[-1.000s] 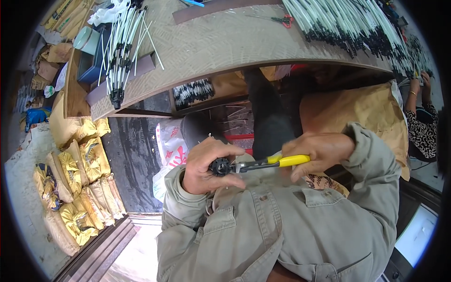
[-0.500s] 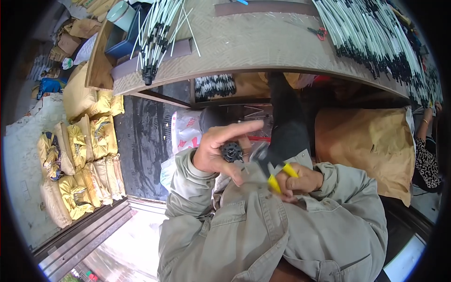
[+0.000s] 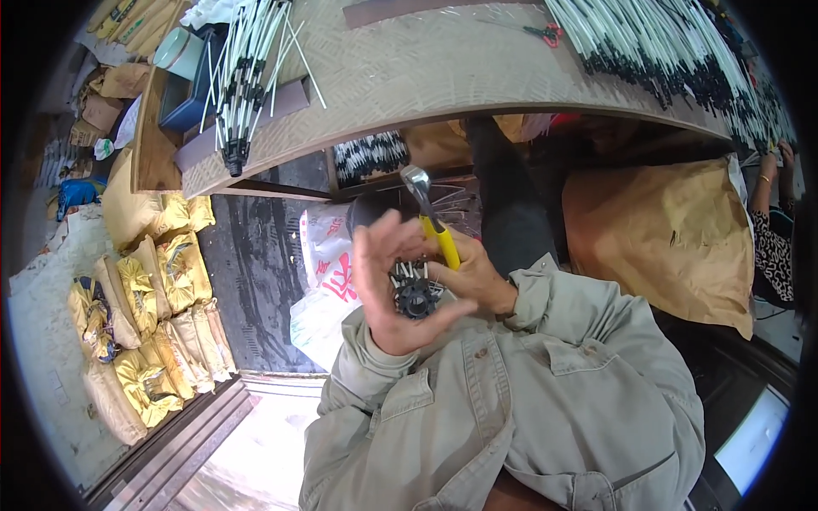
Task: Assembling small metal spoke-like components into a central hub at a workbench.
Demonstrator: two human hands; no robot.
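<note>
My left hand (image 3: 388, 294) cups a small black ring-shaped hub (image 3: 415, 304) with a round hole and pale metal pins sticking up around it. The thumb and fingers of that hand are spread about the part, which rests against the palm. My right hand (image 3: 477, 277) is closed round the yellow handle of a pair of pincers (image 3: 440, 242), with their metal head raised above the left fingers. Right fingertips are close beside the hub; whether they touch it is hard to tell.
Ahead stands a table (image 3: 443, 68) bearing a bundle of white rods with black joints (image 3: 243, 94), a large rod pile (image 3: 639, 55) and red-handled scissors (image 3: 545, 34). Yellow sacks (image 3: 158, 307) lie left, a brown paper sack (image 3: 656, 243) right. Another person's hand (image 3: 767, 166) shows far right.
The pincers have moved up and left, from beside the belly to above the left hand, head now upward. My right hand has come against the left; the left fingers are more upright around the hub.
</note>
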